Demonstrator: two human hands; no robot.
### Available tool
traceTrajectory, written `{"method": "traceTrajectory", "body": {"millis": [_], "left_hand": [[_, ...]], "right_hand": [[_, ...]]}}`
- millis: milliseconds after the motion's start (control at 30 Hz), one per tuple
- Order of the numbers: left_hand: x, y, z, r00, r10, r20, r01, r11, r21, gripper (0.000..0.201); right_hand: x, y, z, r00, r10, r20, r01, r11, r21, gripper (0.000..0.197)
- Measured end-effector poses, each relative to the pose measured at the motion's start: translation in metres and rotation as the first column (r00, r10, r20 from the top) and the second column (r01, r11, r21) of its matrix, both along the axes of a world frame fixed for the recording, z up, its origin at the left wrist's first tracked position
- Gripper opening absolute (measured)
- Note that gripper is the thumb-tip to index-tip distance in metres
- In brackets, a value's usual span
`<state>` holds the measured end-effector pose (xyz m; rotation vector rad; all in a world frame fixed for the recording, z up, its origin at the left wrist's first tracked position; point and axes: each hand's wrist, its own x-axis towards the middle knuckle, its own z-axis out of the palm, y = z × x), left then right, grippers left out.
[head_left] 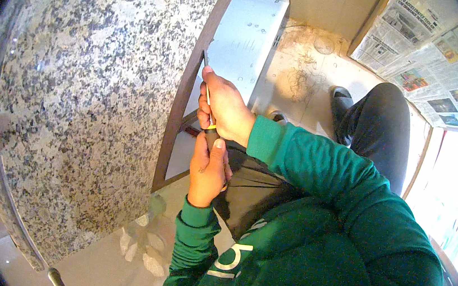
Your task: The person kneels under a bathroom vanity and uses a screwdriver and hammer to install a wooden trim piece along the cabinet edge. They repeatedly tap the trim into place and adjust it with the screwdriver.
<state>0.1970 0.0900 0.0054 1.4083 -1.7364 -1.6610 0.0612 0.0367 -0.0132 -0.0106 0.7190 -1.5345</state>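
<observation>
A screwdriver with a dark handle and a yellow collar is held between my two hands. My left hand wraps round the handle. My right hand lies further along, its fingers curled round the metal shaft and its thumb stretched toward the tip. That tip reaches the dark brown wooden edge of a cabinet, beside the speckled stone top. Whether a screw sits under the tip is too small to tell. Behind the edge shows the cabinet's pale inner panel.
My bent leg in dark trousers is at the right, above a stained floor. Newspaper sheets cover a panel at the far right. Bright light comes from an opening below it. A metal rod shows at the lower left.
</observation>
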Motion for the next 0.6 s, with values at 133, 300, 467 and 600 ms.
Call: {"method": "traceTrajectory", "body": {"millis": [133,300,467,600], "left_hand": [[-0.004,-0.004,-0.002,0.999,-0.034,-0.012,0.033,0.998,-0.059,0.017],[-0.004,-0.009,-0.004,1.000,-0.031,-0.003,0.031,0.999,-0.016,0.018],[-0.005,-0.016,-0.003,0.997,-0.073,-0.022,0.072,0.997,-0.042,0.020],[-0.011,-0.017,-0.005,0.998,-0.049,-0.025,0.048,0.998,-0.027,0.019]], "right_hand": [[-0.004,-0.003,-0.001,1.000,-0.003,0.007,0.003,1.000,-0.001,0.044],[-0.005,-0.006,-0.003,1.000,-0.024,-0.012,0.024,1.000,0.004,0.044],[-0.008,-0.010,-0.001,0.999,-0.032,-0.011,0.031,0.999,-0.010,0.045],[-0.013,-0.011,-0.002,1.000,-0.011,0.003,0.011,1.000,0.026,0.045]]}}
